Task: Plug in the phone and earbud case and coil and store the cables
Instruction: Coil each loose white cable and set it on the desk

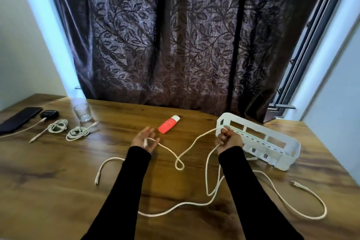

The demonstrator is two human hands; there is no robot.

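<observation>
A person in black sleeves is working a long white cable [191,143] across a wooden table [58,181]. The left hand [145,139], palm up with fingers loosely spread, is holding one stretch of the cable draped over its fingers near a plug end, while the right hand [228,139] is gripping another stretch with curled fingers, just in front of a white slotted basket [280,154] sitting toward the table's right edge. Between the hands the cable is sagging into a small loop on the tabletop, and the rest is trailing in wide curves toward the near edge, with one plug lying near the right edge. Near the far left corner a dark phone [18,120] and a black earbud case [49,114] are lying side by side, a cable running into the case. Two coiled white cables [67,129] are resting beside a drinking glass [82,112]. A red tube [168,124] is lying near the far edge, before a dark patterned curtain [185,35].
</observation>
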